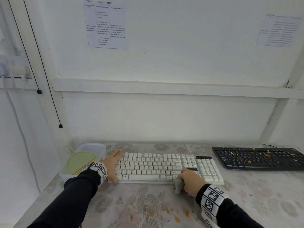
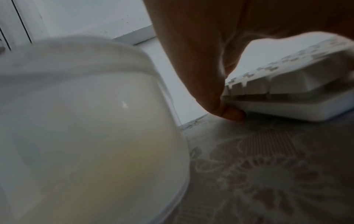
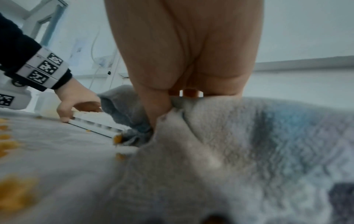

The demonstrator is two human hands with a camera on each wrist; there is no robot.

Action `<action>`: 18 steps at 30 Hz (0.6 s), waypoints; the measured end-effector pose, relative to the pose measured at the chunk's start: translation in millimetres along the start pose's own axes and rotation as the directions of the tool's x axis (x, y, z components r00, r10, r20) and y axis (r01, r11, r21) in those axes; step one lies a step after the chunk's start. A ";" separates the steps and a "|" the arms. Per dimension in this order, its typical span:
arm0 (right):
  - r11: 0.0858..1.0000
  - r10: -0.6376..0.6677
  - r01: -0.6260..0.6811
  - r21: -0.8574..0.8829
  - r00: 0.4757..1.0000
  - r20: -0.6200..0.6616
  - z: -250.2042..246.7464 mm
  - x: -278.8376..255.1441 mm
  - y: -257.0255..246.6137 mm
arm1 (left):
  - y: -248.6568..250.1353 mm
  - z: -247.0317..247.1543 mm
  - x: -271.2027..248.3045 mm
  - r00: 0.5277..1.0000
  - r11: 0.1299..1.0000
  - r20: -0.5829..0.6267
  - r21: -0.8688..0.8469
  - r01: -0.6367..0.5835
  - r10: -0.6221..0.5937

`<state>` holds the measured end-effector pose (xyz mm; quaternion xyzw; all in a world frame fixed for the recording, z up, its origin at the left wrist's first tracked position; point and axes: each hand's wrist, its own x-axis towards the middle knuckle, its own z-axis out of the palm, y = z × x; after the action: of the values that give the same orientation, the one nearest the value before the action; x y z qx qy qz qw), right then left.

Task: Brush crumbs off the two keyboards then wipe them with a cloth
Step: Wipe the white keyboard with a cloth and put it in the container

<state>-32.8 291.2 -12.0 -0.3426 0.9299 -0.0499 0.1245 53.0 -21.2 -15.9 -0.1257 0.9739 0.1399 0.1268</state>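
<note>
Two keyboards, one risk: white keyboard (image 1: 166, 168) braced by flat left hand (image 1: 113, 167), cloth (image 1: 178, 185) bunched in right hand (image 1: 191, 181); crumbs (image 1: 256, 156) on black keyboard (image 1: 261, 158) at 2 o'clock could be smeared if wiped unbrushed

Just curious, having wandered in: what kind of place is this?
Probably a simple desk nook set up for practice tasks: two keyboards, white and black, on a flowered tablecloth, with printed instruction sheets taped to the wall.

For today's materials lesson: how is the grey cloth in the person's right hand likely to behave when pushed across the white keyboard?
The cloth looks floppy: it bunches and droops below the right hand. Its fuzzy surface probably drags rather than slips over the white keyboard. It seems light, likely needing the hand's pressure to wipe.
</note>
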 end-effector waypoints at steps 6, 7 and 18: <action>0.976 0.184 -0.180 0.120 0.983 -0.019 -11.6 -11.8 37.0 | -1.0 2.0 1.1 0.998 0.998 0.002 0.025 0.062 -0.062; 0.972 0.204 -0.199 0.124 0.979 -0.027 -12.1 -13.9 43.5 | -0.3 2.0 1.0 0.998 0.998 0.005 0.024 0.064 -0.064; 0.895 0.436 -0.421 0.150 0.896 -0.087 -24.3 -27.4 81.2 | 8.0 2.5 -10.7 0.993 0.993 0.007 -0.026 0.117 -0.117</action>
<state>-69.9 370.9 2.4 -0.1169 0.9831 -0.1005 0.0987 61.4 -10.8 -13.3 -0.1839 0.9626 0.1452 0.1360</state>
